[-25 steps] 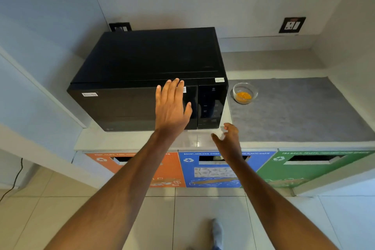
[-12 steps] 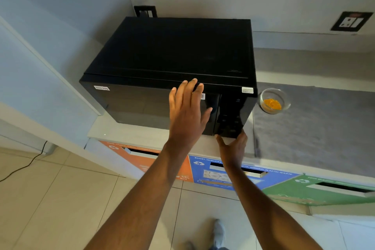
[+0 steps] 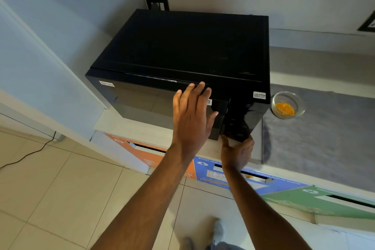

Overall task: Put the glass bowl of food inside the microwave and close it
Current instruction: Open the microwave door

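Item: black microwave, door shut, sitting on a pale worktop in a corner; a small white label is showing at the door's upper left corner.

Item: left hand, reaching forward over the door front. Its fingers are lying spread wide and flat, holding nothing, tips sitting at the door's top edge; whether the palm is touching the glass cannot be told.

Item: right hand, sitting below and right of the left fingers, at the bottom edge of the control panel. Its fingers are partly hidden under the panel corner, loosely spread, gripping nothing; contact with the panel cannot be told.

Item: glass bowl of food, standing upright on a grey mat, well right of both sets of fingers and just beside the microwave's right front corner, not touching it. Yellow-orange food is lying in its bottom.

Item: recycling bin fronts, orange, blue and green, running beneath the worktop edge, below the fingers.

Item: tiled floor, a dark cable trailing at left.
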